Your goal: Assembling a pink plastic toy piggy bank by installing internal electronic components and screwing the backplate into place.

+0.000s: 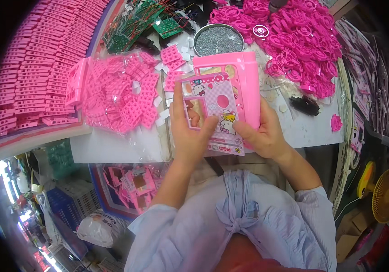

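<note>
My left hand (187, 138) grips the left side of a printed pink decorative sheet (212, 97), its thumb on the face and its fingertips showing through a window cut in the sheet. The sheet has cartoon figures, a checked pattern and a round hole. Behind it is a glossy pink plastic housing (249, 81) with an opening at its upper left. My right hand (267, 133) is closed round the housing's right edge, with its thumb pressed on the lower right of the sheet. Sheet and housing overlap; whether they are fixed together I cannot tell.
A clear bag of pink button pads (117, 88) lies left, beside stacked pink plastic parts (40, 59). At the back are green circuit boards (167, 27), a round tin of small metal pieces (219, 41) and heaped magenta parts (294, 41). A yellow fan (387, 195) stands lower right.
</note>
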`<state>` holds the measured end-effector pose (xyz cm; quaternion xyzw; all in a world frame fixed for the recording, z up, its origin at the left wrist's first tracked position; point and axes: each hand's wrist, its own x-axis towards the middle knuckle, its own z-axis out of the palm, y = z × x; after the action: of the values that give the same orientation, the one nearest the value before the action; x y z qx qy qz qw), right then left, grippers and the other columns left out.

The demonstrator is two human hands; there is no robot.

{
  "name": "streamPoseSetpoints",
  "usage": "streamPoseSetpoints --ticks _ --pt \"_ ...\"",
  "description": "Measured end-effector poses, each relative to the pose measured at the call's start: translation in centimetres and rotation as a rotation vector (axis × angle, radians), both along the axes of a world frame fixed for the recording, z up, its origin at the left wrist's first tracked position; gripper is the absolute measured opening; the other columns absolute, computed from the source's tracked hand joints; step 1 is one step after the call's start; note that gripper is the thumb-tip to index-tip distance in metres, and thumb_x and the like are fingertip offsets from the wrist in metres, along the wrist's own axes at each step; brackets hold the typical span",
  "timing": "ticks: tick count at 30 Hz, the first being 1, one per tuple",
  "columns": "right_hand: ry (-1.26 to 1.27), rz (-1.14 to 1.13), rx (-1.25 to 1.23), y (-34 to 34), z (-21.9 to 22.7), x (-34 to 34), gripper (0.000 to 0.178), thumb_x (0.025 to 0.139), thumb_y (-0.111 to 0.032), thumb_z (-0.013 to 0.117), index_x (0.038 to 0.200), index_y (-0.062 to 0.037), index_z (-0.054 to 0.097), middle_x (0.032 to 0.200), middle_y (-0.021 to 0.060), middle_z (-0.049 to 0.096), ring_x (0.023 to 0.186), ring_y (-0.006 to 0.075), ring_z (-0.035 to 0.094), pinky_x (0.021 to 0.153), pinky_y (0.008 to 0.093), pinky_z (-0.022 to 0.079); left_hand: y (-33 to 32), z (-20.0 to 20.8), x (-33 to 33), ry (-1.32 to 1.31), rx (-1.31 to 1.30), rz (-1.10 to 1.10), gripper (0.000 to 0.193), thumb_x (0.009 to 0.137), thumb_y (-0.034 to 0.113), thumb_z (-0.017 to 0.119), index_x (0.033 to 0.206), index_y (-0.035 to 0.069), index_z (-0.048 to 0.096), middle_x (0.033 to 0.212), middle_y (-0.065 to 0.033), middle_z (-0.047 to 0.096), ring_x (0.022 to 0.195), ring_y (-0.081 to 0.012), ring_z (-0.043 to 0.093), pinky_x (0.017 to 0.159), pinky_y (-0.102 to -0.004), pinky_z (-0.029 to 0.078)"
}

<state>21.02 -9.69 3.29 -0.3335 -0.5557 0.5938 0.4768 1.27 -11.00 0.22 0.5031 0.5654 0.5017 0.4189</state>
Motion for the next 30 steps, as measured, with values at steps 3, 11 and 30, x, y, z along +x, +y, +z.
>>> streamPoseSetpoints --ticks 3,11,30 --pt "0.031 0.025 -0.072 0.0 0.4 0.3 0.066 0.095 -0.025 0.074 0.146 0.0044 0.043 0.128 0.0105 0.064 0.114 0.0131 0.059 0.097 0.0306 0.048 -0.1 0.9 1.3 -0.218 0.083 -0.019 0.11 0.075 0.003 0.079 0.163 0.006 0.013 0.137 -0.0135 0.044 0.11 -0.0183 0.054 0.088 -0.0302 0.05" --pt "0.036 0.092 -0.022 0.0 0.9 0.5 0.068 0.095 -0.03 0.074 0.146 0.004 0.044 0.127 0.0102 0.064 0.116 0.0149 0.059 0.099 0.0327 0.049 0.6 2.3 1.7 -0.312 0.075 -0.088 0.102 0.082 -0.012 0.063 0.163 0.008 0.005 0.154 -0.0207 0.034 0.13 -0.0279 0.054 0.101 -0.0369 0.053" --pt "0.086 0.279 -0.238 0.9 0.8 2.3 0.073 0.088 -0.01 0.074 0.152 0.0001 0.04 0.139 0.0099 0.057 0.124 0.0183 0.057 0.104 0.0339 0.046 -0.1 1.6 1.8 0.256 0.044 -0.077 0.1 0.086 0.026 0.076 0.159 -0.002 0.015 0.144 -0.0246 0.049 0.125 -0.032 0.057 0.105 -0.0426 0.046"
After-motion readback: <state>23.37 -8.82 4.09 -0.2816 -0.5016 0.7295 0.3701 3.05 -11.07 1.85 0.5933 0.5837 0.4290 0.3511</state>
